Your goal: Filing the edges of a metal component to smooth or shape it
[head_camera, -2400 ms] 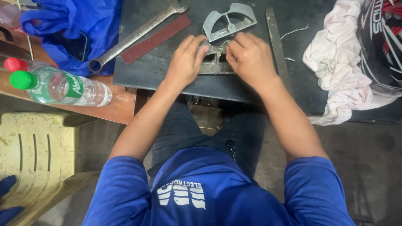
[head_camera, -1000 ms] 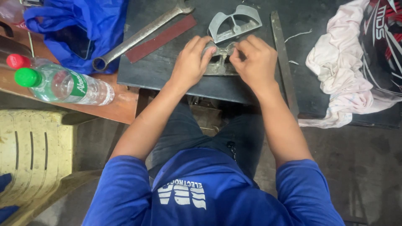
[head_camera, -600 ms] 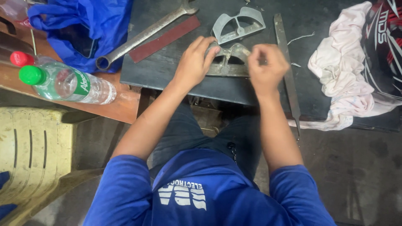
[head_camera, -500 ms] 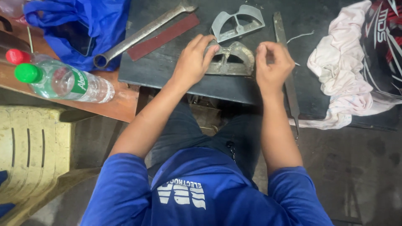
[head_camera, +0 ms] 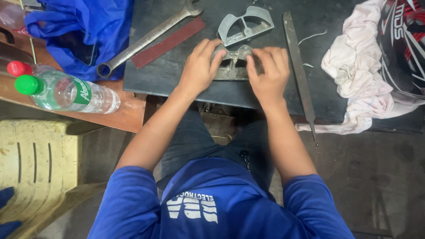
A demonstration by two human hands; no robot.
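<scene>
Both forearms reach forward and converge over the dark bench. Left hand palm down, fingers curled over the left end of a grey metal part, pressing it flat. Right hand palm down, fingers bent onto the part's right end; both hands grip it between them. The part lies near the bench's front edge, just below a second, similar part. File just right of the right hand. Wrench and a red strip lie to the left.
</scene>
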